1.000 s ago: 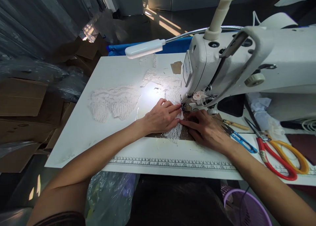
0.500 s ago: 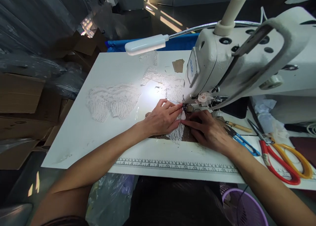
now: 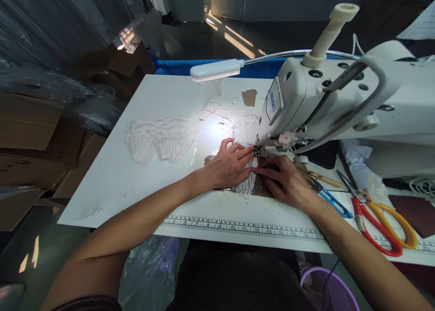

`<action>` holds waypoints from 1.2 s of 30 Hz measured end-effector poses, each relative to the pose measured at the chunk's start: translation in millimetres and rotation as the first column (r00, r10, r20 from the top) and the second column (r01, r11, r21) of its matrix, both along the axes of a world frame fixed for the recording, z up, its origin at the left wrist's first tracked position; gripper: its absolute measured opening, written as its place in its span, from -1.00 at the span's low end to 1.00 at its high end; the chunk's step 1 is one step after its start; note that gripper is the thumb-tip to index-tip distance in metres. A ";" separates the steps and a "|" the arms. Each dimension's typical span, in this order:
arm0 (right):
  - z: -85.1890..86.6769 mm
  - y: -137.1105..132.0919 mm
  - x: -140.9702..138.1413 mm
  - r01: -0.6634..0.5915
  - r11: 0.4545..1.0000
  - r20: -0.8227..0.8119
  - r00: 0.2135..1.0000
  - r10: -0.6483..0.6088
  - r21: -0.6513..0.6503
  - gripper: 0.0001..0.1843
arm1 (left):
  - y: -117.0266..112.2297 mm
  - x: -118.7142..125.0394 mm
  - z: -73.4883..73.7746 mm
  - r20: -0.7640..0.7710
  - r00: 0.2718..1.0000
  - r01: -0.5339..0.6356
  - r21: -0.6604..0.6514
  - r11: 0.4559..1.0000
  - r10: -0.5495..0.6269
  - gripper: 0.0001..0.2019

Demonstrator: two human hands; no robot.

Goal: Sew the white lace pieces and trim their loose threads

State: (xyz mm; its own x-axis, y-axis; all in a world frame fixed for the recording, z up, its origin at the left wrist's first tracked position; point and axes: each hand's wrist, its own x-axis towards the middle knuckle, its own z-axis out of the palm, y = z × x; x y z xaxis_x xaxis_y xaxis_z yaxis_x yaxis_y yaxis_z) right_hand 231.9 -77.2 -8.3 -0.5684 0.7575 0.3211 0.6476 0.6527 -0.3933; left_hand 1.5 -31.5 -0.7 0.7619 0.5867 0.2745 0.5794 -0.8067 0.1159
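Note:
White lace fabric (image 3: 246,188) lies under the presser foot (image 3: 257,150) of a white sewing machine (image 3: 295,93). Flat on the lace rests my left hand (image 3: 229,165), its fingers stretched toward the foot and slightly apart. My right hand (image 3: 283,179) is on the lace's right edge, just in front of the foot, its index finger and thumb drawn together there. The pinched edge itself is partly hidden by the fingers. Beyond my left hand, more of the lace spreads back over the table, and a separate white lace piece (image 3: 161,139) lies to the left.
Right of my right hand lie blue-handled snips (image 3: 335,202), a wooden-handled tool (image 3: 324,179) and red-and-orange scissors (image 3: 377,225). A ruler strip (image 3: 238,227) runs along the table's front edge. A lamp (image 3: 215,70) hangs above. Cardboard boxes (image 3: 30,121) stand left; a purple basket (image 3: 329,288) is below.
The camera view has tilted and shifted a little, so more of the machine's top shows. Both hands stay at nearly the same place on the lace by the presser foot.

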 end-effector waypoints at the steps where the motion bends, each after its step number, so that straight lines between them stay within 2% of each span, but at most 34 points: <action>1: 0.3 -0.1 0.1 -0.003 1.000 0.005 1.000 0.003 0.001 -0.56 | -1.2 0.6 0.0 0.001 1.000 -0.005 0.010 1.000 0.005 -0.63; 13: 4.1 -1.8 -1.8 0.024 1.000 0.069 0.997 -0.023 -0.004 -0.60 | -0.2 0.0 -1.3 0.063 0.997 0.046 0.113 0.993 -0.053 -0.72; 20: 3.6 -0.7 -6.4 0.056 0.997 0.070 0.996 -0.060 0.056 -0.61 | -1.3 3.2 -1.1 0.066 0.998 -0.019 0.106 0.994 0.012 -0.72; 28: 6.3 1.9 -13.5 0.132 0.982 0.158 0.976 -0.153 0.134 -0.60 | -4.2 7.2 0.9 0.070 0.989 -0.125 -0.035 0.992 0.127 -0.68; 33: 6.6 5.9 -19.8 0.137 0.973 0.197 0.965 -0.174 0.187 -0.64 | -2.6 10.3 1.2 0.045 0.983 -0.175 -0.031 0.984 0.177 -0.69; 36: 5.1 5.5 -18.3 0.154 0.975 0.187 0.965 -0.184 0.162 -0.66 | -2.9 10.8 0.5 0.042 0.981 -0.186 -0.029 0.982 0.188 -0.68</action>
